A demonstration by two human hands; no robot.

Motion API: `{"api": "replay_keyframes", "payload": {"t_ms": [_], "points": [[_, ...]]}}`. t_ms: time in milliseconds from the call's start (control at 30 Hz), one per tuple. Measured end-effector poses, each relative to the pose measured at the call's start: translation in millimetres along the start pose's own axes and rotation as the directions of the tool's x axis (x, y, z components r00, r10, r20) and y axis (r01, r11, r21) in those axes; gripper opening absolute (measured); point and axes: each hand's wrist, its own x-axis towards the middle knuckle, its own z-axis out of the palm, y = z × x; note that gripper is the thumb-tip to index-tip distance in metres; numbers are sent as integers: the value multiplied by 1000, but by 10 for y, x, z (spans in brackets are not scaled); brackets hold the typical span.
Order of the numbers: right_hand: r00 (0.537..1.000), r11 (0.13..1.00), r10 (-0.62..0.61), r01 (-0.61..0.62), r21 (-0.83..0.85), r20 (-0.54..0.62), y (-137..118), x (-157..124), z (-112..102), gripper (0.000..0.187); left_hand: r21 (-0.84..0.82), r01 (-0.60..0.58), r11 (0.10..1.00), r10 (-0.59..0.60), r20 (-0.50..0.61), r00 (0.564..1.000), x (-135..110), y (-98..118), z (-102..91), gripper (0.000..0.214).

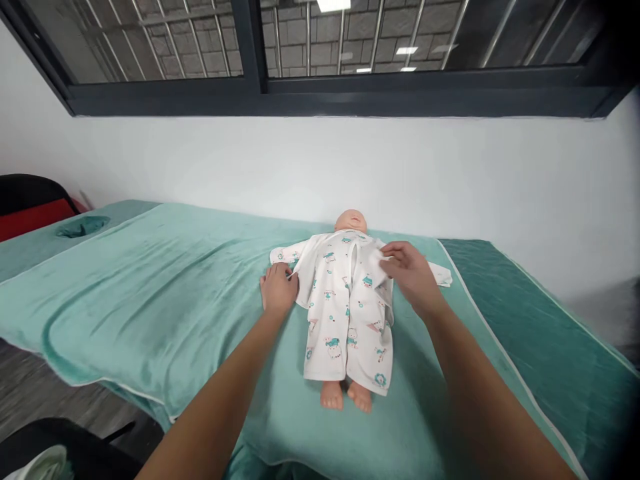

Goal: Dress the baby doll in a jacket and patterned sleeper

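Note:
A baby doll (pixel 351 220) lies on its back, head toward the wall and bare feet toward me. It wears a white printed baby shirt (pixel 327 267) and matching trousers (pixel 327 347). At the shirt's left edge, below the sleeve, my left hand (pixel 279 290) rests on the cover with its fingers curled and pinched on the cloth's edge. My right hand (pixel 407 273) is raised over the other side of the chest, thumb and fingers closed on a bit of the shirt's front. The far sleeve's end (pixel 441 275) shows beyond my right wrist.
A light green cover (pixel 175 267) with folds lies over the bed, with a darker green surface (pixel 520 313) to the right. A face hole (pixel 83 227) is at the left end. Behind stand a white wall (pixel 250 167) and a barred window. Chairs are at left.

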Motion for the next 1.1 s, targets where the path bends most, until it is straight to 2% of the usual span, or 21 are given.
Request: {"api": "replay_keyframes", "payload": {"t_ms": [67,100,133,167,200,267,333,367,433,500,567,633,667,733,800,833,867,933,1000,1067,1100], "points": [[960,969,63,7,-245,274,-277,24,177,13,-9,21,1000,-21,12,1000,12,-16,9,7],[941,943,75,40,-330,329,-389,54,239,13,-11,35,999,-35,16,999,20,-22,13,7],[940,924,77,58,-379,332,-468,99,278,17,-11,49,999,-48,18,999,30,-26,16,6],[955,907,66,62,-417,287,-507,158,295,21,-8,59,998,-58,20,998,40,-29,19,6],[980,892,45,48,-450,194,-502,228,291,25,-4,66,998,-66,21,998,50,-31,22,6],[996,844,3,-48,-534,-85,-361,377,244,28,4,78,997,-78,17,997,69,-33,31,8],[935,784,-51,-181,-595,-351,-85,499,180,25,1,72,997,-72,-4,997,89,-37,46,15],[900,774,-66,-227,-591,-431,77,541,155,23,-13,60,998,-60,-19,998,99,-39,56,19],[885,816,-45,-235,-528,-463,382,586,128,20,-100,25,995,-29,-42,999,125,-44,73,23],[904,862,-4,-214,-459,-428,596,596,125,23,-262,2,965,-13,-38,999,156,-42,81,28],[917,923,39,-185,-338,-396,685,594,137,26,-466,16,885,-24,-12,1000,191,-25,74,34],[925,972,66,-145,-187,-374,676,591,160,27,-669,66,741,-65,26,998,228,12,58,39],[932,985,69,-121,-126,-355,653,589,175,26,-770,106,629,-95,59,994,247,39,51,38],[947,994,51,-78,-71,-317,602,581,210,25,-921,216,325,-142,178,974,292,113,50,33],[954,998,22,-37,-45,-300,570,566,246,24,-945,325,26,-125,319,939,345,213,66,29],[949,999,16,-29,-35,-314,563,555,264,24,-930,361,-72,-98,367,925,374,273,75,29],[938,999,15,-28,-34,-347,560,542,283,23,-914,384,-128,-66,394,917,402,338,79,30],[903,997,14,-47,-65,-430,555,513,319,21,-905,395,-159,17,398,917,448,477,56,26],[871,989,32,-100,-112,-490,543,489,348,19,-915,380,-134,133,363,922,460,615,-23,21],[851,970,66,-178,-168,-520,528,480,355,17,-946,320,-42,268,298,916,421,730,-140,23],[842,954,81,-221,-204,-533,522,482,346,16,-967,252,36,341,249,907,383,773,-199,27]]}}
